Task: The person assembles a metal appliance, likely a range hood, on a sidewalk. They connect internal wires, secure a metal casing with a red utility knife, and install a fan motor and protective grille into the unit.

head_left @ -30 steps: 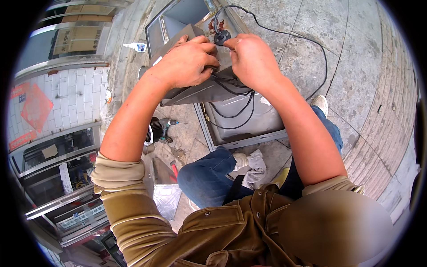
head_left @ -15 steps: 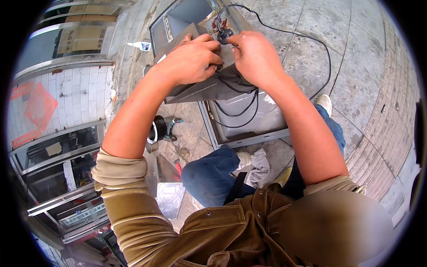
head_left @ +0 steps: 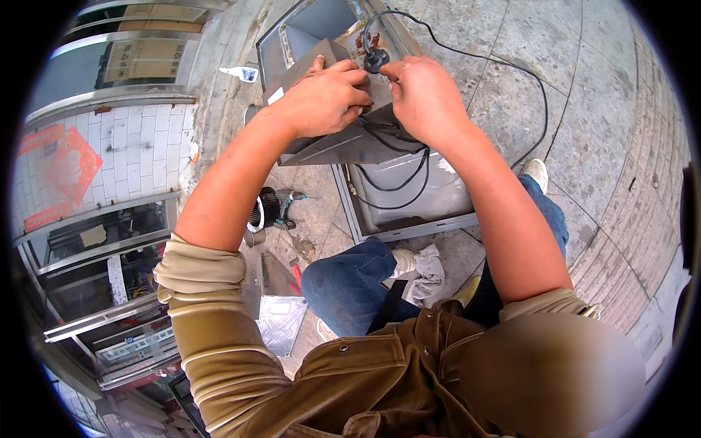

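Note:
My left hand (head_left: 328,98) lies over a grey sheet-metal housing (head_left: 321,150), its fingers curled round the upper edge. Close by on the right, my right hand (head_left: 431,98) has its thumb and index finger pinched together; whatever is between them is hidden. Just beyond those fingertips a black plug (head_left: 376,60) rests on a worn metal surface, on the end of a black cable (head_left: 504,58). More black wires (head_left: 398,206) hang out of the housing below my hands, looping over an open grey metal tray or casing (head_left: 409,232).
On the paving at left lie a cordless drill (head_left: 285,209), a round black motor-like part (head_left: 267,209), a red-handled tool (head_left: 296,274) and a shiny metal sheet (head_left: 280,321). A white bottle (head_left: 242,74) lies farther off. A pale cloth (head_left: 428,276) sits by my legs.
The view has shifted slightly. My right fingertips sit a little farther from the plug. The left hand keeps its place on the housing.

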`<state>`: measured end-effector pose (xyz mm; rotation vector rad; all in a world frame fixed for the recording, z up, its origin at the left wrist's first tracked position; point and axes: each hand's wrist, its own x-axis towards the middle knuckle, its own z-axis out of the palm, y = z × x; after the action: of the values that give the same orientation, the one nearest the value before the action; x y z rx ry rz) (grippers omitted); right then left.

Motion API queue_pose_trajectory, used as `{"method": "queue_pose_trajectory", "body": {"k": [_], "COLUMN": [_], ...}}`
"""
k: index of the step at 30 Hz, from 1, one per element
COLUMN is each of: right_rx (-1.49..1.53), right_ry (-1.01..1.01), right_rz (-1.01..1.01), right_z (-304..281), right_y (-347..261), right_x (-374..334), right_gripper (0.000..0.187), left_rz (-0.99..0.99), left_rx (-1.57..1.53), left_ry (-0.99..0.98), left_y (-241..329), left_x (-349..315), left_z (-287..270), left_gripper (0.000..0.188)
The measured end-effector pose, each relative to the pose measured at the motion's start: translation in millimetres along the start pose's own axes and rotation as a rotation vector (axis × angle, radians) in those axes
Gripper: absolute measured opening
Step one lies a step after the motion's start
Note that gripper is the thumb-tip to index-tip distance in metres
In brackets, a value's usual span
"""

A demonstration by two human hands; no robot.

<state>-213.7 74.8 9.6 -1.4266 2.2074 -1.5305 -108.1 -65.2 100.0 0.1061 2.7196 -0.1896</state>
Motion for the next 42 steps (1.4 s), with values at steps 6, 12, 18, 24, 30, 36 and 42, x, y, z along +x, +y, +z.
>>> {"method": "queue_pose_trajectory", "body": {"k": [6, 12, 18, 24, 30, 36, 42], "right_rx": [0.036, 0.062, -0.049, -0.020, -0.022, -0.039, -0.027], "right_ry": [-0.016, -0.153, -0.112, -0.174, -0.165, -0.168, -0.211], "right_rz": [-0.046, -0.020, -0.166, -0.156, -0.164, -0.180, -0.181], "right_z": [14, 23, 36, 40, 45, 41, 37], "right_y": [-13, -29, -36, -28, -24, -24, -24], "right_x": [-12, -19, -18, -10, -9, -7, -6], "right_gripper": [0.018, 0.029, 0.031, 0.036, 0.045, 0.034, 0.033], "left_rz": [-0.059, -0.078, -0.069, -0.090, -0.420, -0.389, -0.322], "left_rx": [-0.026, -0.172, -0.298, -0.617, -0.327, -0.228, -0.153], "left_ry": [0.102, 0.298, 0.236, 0.138, 0.155, 0.098, 0.049], "left_y": [-5, -14, -32, -67, -73, -80, -80], "left_x": [-4, -9, -6, 0, 38, 40, 40], "left_z": [13, 11, -6, -22, 2, 11, 1], "left_gripper": [0.031, 0.062, 0.069, 0.043, 0.024, 0.027, 0.029]}}
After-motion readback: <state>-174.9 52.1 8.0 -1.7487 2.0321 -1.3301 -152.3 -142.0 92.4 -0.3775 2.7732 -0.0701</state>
